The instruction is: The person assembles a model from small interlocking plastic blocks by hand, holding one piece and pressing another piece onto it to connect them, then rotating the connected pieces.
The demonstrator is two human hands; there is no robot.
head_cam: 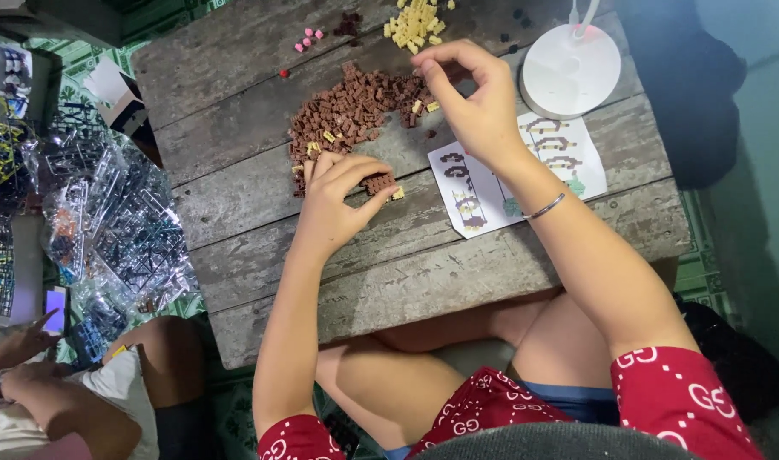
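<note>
Brown plastic brick pile point(351, 111) lies at nine o'clock of the pinching right hand point(474, 102); left hand point(338, 204) grips a small brown brick assembly point(381, 183).

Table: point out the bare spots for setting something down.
Bare planks lie along the near edge of the table below the left hand, and at the far left corner. The middle is crowded: brown bricks, instruction sheet, white lamp base.

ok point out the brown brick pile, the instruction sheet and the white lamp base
brown brick pile point(347, 115), head view, middle of the heap
instruction sheet point(491, 183), head view, bare white centre
white lamp base point(570, 72), head view, top of the disc
</note>
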